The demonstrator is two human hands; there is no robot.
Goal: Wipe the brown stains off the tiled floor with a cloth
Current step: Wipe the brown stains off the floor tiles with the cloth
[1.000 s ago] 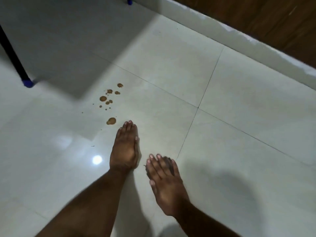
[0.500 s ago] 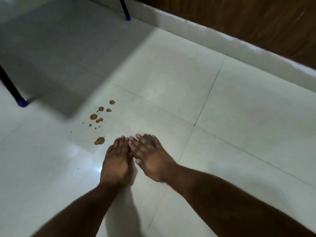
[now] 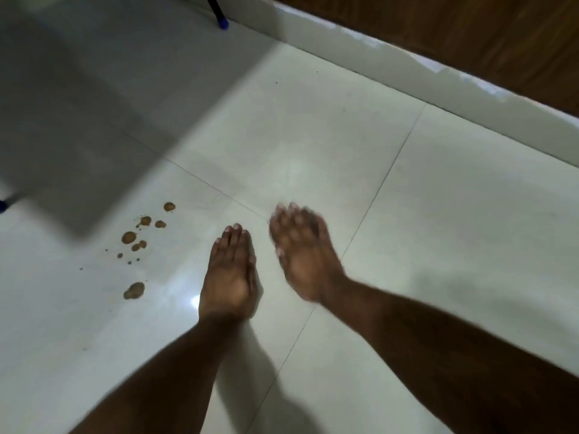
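Observation:
Several brown stains (image 3: 138, 239) dot the glossy white tiled floor (image 3: 313, 145) at the left, the biggest blob (image 3: 134, 290) nearest me. Neither of my hands shows in the head view. No cloth shows either. Two bare feet stand on the tiles: the left foot (image 3: 230, 277) is planted flat just right of the stains, and the right foot (image 3: 304, 252) is blurred beside it, a little farther forward.
A dark furniture leg with a blue cap (image 3: 221, 17) stands at the top, and another blue cap (image 3: 3, 204) peeks in at the left edge. A white skirting (image 3: 407, 70) under a brown wooden panel (image 3: 470, 32) borders the floor at the right.
The right foot has stepped forward from behind the left foot to a spot ahead of it. The left foot stayed planted near the stains.

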